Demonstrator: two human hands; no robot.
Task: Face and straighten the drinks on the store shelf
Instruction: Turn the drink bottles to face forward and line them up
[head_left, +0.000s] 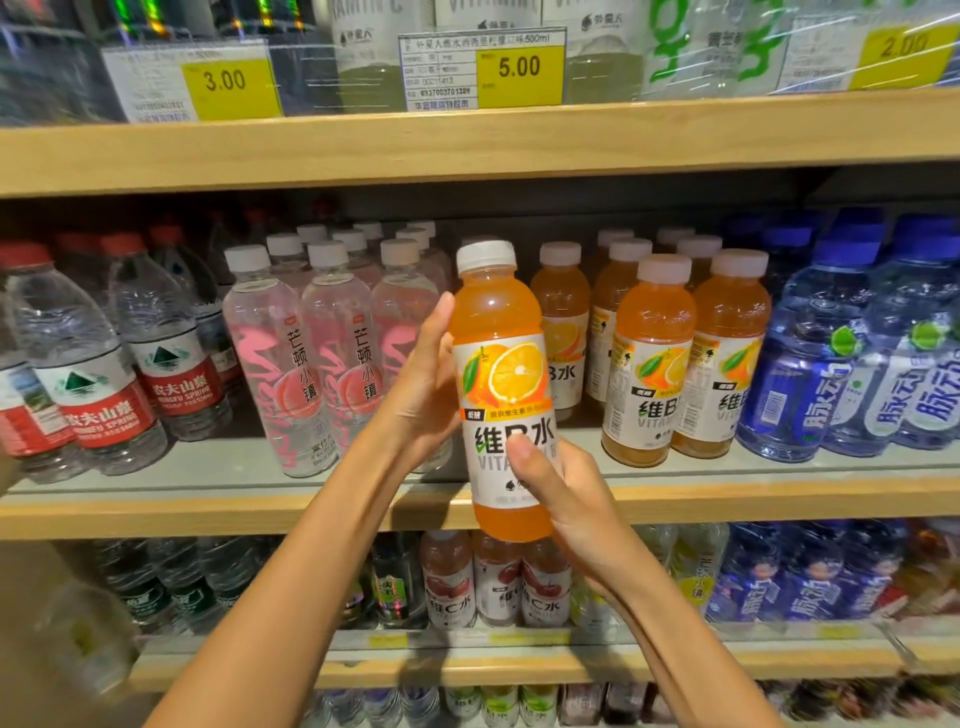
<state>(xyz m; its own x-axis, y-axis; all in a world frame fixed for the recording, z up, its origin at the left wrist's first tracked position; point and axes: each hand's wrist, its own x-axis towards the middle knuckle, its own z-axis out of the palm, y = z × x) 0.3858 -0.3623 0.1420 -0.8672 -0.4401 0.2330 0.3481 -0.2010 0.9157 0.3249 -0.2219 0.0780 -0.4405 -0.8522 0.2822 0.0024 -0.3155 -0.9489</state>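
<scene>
Right now I hold the orange drink bottle (501, 374) in both hands. My left hand (423, 395) cups its upper left side with the thumb lying up along the shoulder. My right hand (556, 488) curls round the lower label, thumb across the print. The bottle hangs in the air just in front of the middle shelf (208, 512), its long axis near upright, white cap (485, 254) on top and leaning slightly left. The gap for it lies straight behind, between the pink bottles (332, 358) and the front pair of matching orange bottles (685, 358). My right hand is nearer the base, so I judge it should steer the set-down. The bottle looks full and bright orange, and its orange-slice label faces me squarely.
</scene>
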